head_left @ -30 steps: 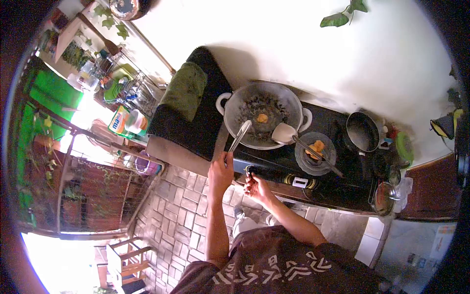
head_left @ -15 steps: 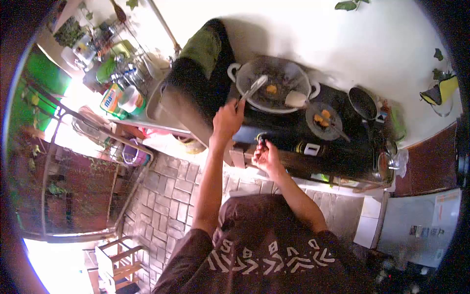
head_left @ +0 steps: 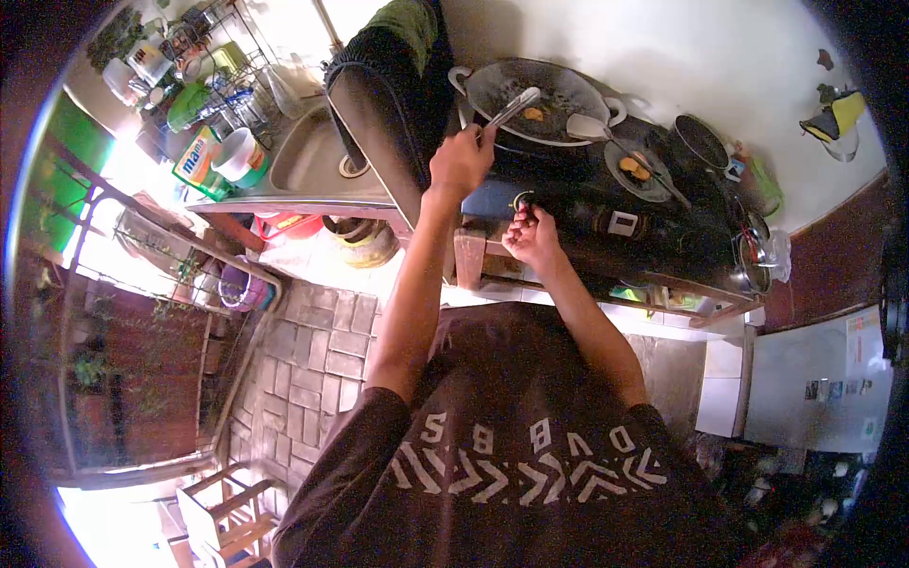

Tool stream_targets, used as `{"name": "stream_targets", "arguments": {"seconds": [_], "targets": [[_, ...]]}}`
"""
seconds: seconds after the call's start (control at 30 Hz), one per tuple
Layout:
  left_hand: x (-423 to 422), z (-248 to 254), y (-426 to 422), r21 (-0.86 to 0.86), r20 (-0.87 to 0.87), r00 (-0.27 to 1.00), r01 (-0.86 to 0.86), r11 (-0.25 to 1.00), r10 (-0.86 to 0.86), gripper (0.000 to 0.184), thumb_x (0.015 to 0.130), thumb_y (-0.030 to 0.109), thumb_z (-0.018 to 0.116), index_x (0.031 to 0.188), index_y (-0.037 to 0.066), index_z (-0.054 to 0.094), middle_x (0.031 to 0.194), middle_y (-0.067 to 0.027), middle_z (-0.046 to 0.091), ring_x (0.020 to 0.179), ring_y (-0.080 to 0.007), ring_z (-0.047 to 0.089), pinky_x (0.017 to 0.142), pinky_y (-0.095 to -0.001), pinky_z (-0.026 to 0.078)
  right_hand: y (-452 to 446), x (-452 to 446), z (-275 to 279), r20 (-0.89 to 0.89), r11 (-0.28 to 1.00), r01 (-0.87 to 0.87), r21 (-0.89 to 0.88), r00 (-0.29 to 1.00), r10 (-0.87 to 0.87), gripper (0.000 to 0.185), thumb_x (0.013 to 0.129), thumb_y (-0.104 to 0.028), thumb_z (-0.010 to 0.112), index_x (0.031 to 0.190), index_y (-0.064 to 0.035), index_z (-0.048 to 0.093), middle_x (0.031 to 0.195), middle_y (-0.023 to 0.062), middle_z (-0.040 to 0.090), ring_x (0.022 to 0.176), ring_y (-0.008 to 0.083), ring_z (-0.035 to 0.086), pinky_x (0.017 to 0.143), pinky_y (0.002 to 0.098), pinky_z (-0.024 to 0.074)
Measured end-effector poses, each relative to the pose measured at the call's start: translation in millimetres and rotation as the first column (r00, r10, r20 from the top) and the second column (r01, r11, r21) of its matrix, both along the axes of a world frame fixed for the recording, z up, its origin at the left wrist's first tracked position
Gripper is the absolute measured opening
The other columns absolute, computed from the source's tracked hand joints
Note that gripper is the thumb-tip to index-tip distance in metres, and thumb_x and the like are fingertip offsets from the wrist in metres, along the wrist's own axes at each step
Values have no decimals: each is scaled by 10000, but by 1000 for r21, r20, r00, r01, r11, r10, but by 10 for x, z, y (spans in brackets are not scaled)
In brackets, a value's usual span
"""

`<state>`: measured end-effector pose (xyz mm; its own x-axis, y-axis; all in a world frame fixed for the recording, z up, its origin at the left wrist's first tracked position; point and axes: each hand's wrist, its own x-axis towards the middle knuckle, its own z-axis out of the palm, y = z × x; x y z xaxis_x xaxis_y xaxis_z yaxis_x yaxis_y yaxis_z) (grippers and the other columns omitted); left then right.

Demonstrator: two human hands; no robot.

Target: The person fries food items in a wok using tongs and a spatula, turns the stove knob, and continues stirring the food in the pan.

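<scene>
My left hand (head_left: 462,163) is closed around metal tongs (head_left: 516,104), whose tips hover over the wok. In the wide two-handled wok (head_left: 492,83) lies a golden fried piece (head_left: 533,114). My right hand (head_left: 532,237) has its fingers curled on the stove knob (head_left: 524,200) at the front of the black stove (head_left: 573,204). A spatula (head_left: 589,127) lies with its blade at the wok's right rim and its handle across a round strainer (head_left: 653,192). That strainer holds a few fried pieces (head_left: 636,169).
Right of the strainer leans a dark frying pan (head_left: 699,142). To the left are a sink (head_left: 305,156), a dark cloth-draped panel (head_left: 388,123), a dish rack (head_left: 237,80) and a yellow-green pack (head_left: 196,163). A wooden stool (head_left: 227,511) stands on the brick floor.
The view has shifted, so the stove sits higher in it. My left hand still holds the tongs over the wok, and my right hand stays at the knob.
</scene>
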<state>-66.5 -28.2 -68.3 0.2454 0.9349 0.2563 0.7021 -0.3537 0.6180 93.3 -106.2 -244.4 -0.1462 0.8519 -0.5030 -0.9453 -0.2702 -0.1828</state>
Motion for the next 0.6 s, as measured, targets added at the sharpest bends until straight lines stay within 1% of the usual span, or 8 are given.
{"name": "stream_targets", "arguments": {"seconds": [0.07,0.13,0.27,0.33,0.4,0.47,0.53,0.6], "targets": [[-66,-174,-145,39,108,993,-48,998,44,479,1031,479,441,1033,61,676,910,-304,692,933,-507,662,813,-580,521,-20,-8,56,1,1000,12,-29,1000,-12,300,939,-415,531,843,-180,691,676,-72,565,589,116,481,600,317,387],[-139,-369,-356,1,151,988,-35,999,35,463,1034,468,443,1045,60,661,918,-312,687,940,-516,652,815,-590,510,-31,-14,74,24,1000,7,21,1000,-8,345,998,-388,475,869,-147,685,681,-59,553,635,126,500,640,329,390],[-229,-876,-634,-71,289,956,-34,997,53,432,1039,443,448,1035,52,630,927,-306,684,954,-532,632,824,-604,485,-26,-47,93,9,999,18,39,1000,-19,375,1009,-397,453,874,-147,698,677,-48,549,636,134,500,641,334,386],[-247,-963,-597,-95,317,947,-20,995,49,438,1040,446,444,1036,49,630,932,-304,685,952,-531,632,826,-602,485,-38,-67,117,64,999,41,23,997,-42,390,1015,-402,439,858,-148,689,680,-41,546,636,138,499,644,333,385],[-235,-958,-544,-125,348,936,-12,992,55,445,1041,448,440,1036,46,630,937,-302,685,951,-531,633,827,-600,484,-68,-76,158,94,999,38,15,995,-39,396,1015,-407,433,848,-148,681,684,-40,543,635,138,498,645,332,384],[-251,-778,-530,-175,286,956,-8,985,59,464,1044,457,429,1043,39,631,952,-317,679,967,-528,632,834,-598,480,-65,-80,171,120,1000,27,3,992,-27,403,1016,-413,427,838,-148,673,687,-40,540,634,138,496,646,331,384],[-235,-681,-542,-170,277,957,-32,985,79,482,1042,476,422,1042,42,634,975,-320,679,981,-521,634,842,-595,486,-20,-42,160,102,1000,10,-29,995,-7,394,1006,-417,430,821,-145,648,702,-36,539,643,139,501,642,327,381],[-181,-609,-523,-43,302,951,-57,997,67,493,1035,494,425,1023,49,636,991,-313,683,990,-517,634,852,-597,490,-23,17,163,99,999,-29,-22,995,31,388,1003,-414,427,820,-145,638,705,-35,539,647,141,504,652,335,385]]}}
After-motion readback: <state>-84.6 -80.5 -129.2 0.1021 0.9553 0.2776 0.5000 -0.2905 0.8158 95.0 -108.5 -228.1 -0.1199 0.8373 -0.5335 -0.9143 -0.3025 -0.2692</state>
